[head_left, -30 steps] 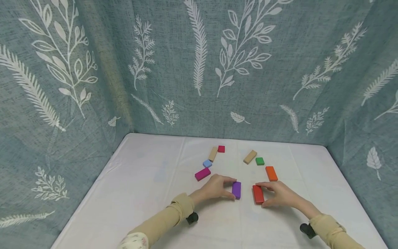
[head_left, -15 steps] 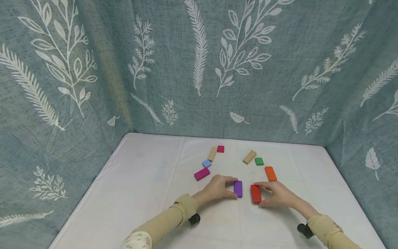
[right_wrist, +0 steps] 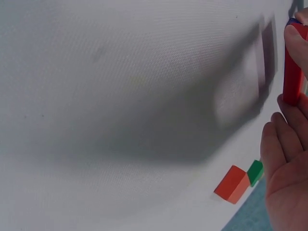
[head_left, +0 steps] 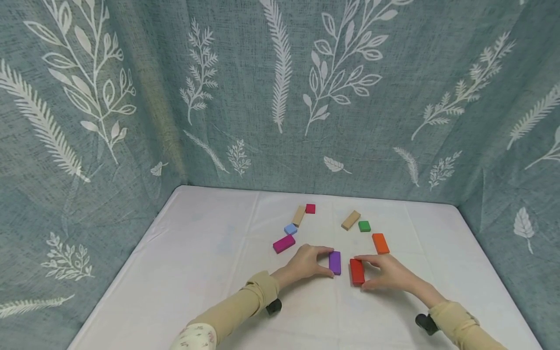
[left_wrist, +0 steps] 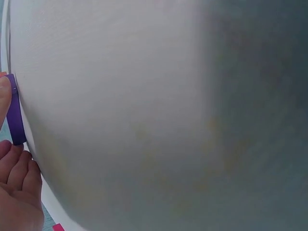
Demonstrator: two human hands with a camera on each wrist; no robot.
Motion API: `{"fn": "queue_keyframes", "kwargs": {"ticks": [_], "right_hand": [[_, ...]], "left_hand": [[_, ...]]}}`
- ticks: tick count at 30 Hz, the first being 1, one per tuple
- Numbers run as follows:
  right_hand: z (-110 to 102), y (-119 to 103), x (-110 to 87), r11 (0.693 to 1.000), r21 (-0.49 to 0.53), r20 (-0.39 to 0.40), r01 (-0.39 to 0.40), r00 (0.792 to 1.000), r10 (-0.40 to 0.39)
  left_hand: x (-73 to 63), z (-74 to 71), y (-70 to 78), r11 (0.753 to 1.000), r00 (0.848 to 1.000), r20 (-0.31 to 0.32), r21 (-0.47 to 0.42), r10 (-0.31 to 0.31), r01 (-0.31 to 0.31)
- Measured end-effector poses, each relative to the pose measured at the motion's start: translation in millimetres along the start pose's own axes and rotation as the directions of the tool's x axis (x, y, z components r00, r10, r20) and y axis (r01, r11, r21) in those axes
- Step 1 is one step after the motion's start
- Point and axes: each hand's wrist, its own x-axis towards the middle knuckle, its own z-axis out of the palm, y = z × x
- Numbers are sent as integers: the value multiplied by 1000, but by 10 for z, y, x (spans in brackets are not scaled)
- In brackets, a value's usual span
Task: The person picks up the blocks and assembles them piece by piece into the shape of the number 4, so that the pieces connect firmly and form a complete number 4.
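Note:
With thumb and fingertips at its two short ends, my left hand (head_left: 305,261) pinches a purple block (head_left: 334,263). In the left wrist view that purple block (left_wrist: 16,110) shows at the left edge, between thumb and fingers. My right hand (head_left: 387,273) pinches a red block (head_left: 357,272) the same way, a small gap to the right of the purple one. The right wrist view shows the red block (right_wrist: 292,72) at its right edge, thumb on one end and fingers at the other. Both blocks stand lengthwise, roughly parallel.
Beyond the left hand lie a magenta block (head_left: 284,244), a light blue one (head_left: 290,229), a wooden one (head_left: 299,216) and a small crimson one (head_left: 310,208). Behind the right hand are an orange block (head_left: 380,243), a green one (head_left: 364,226) and another wooden block (head_left: 351,220).
The right hand has brought the red block leftward. The left hand has shifted the purple block slightly right and away from the person, so the gap between the two blocks has narrowed.

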Motion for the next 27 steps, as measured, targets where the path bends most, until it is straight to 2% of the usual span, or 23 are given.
{"fn": "queue_keyframes", "kwargs": {"ticks": [6,11,16,21,27], "right_hand": [[26,-42,13,1000,-6,-14,9,1000,-9],[46,-97,16,1000,10,-15,11,1000,-11],[76,-137,22,999,26,-13,19,1000,-19],[107,-184,25,999,33,-12,38,999,-37],[131,-265,29,999,30,-9,44,999,-44]], "left_hand": [[13,3,-3,1000,1000,13,7,-11,11],[24,-12,-16,999,999,33,-22,-26,27],[35,-17,-65,995,998,46,-94,-41,45],[45,-34,-99,979,998,50,-197,-49,58],[52,-54,-109,969,998,47,-239,-47,57]]}}
